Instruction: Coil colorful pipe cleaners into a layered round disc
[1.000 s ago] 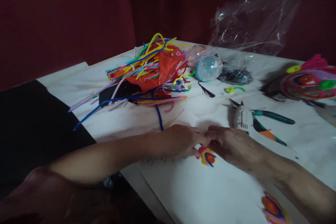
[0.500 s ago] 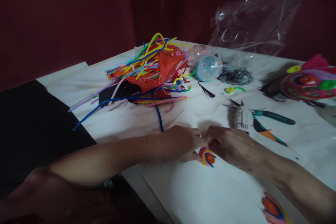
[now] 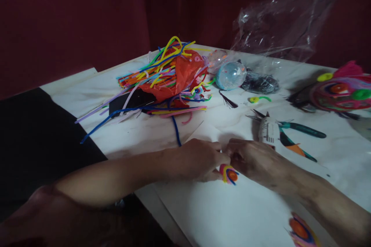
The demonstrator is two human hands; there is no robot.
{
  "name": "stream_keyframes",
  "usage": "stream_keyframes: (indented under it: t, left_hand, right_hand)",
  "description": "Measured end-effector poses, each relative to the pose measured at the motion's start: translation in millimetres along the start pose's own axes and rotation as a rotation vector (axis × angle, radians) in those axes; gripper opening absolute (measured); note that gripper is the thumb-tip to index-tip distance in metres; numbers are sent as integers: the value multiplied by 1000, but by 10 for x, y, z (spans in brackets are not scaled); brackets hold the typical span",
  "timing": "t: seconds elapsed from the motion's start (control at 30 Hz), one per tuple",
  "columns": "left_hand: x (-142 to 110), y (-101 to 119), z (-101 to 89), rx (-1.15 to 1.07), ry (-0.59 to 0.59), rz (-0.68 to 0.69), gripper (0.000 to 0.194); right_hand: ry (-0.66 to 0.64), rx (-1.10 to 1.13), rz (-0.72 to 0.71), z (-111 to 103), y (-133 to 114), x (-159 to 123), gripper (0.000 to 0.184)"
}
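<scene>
Over the white sheet (image 3: 220, 208), my left hand (image 3: 203, 160) is closed in a pinch on a small eye-shaped piece of coiled pipe cleaner (image 3: 230, 174). Its rings are pink, yellow and blue around an orange centre. My right hand (image 3: 246, 156) meets the left fingertips just above this piece, its fingers curled closed. What sits between the right fingers is hidden. A second eye-shaped pipe-cleaner piece (image 3: 300, 229) rests at the lower right, near my right forearm.
Pliers with green handles (image 3: 303, 128) lie beyond my right hand beside a white hand tool (image 3: 268, 129). At the back left is a heap of pipe cleaners (image 3: 153, 77). A clear ball (image 3: 231, 76), a plastic bag (image 3: 278, 23) and a colourful pipe-cleaner figure (image 3: 339, 90) stand farther back.
Both hands stay nearly in place, fingertips together. The eye-shaped piece at the left hand has shifted very slightly; everything else looks the same.
</scene>
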State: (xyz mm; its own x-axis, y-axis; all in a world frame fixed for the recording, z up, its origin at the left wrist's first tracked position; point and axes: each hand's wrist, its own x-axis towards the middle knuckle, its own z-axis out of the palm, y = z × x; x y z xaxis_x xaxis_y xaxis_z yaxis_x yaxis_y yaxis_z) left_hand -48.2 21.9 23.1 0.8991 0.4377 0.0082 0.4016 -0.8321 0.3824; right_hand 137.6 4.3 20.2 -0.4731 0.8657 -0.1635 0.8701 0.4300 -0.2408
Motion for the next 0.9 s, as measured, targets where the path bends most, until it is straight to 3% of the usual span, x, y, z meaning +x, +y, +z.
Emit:
stream_keyframes:
  t: [0.2, 0.67, 0.9]
  left_hand:
    - [12, 8, 25, 40, -8, -18, 25]
    - [-14, 52, 25, -24, -27, -45, 20]
    - [-19, 65, 0, -7, -38, -54, 17]
  right_hand:
    - [-3, 8, -22, -8, 7, 9, 16]
    - [3, 122, -91, -14, 57, -38, 36]
    - [69, 177, -143, 37, 95, -79, 33]
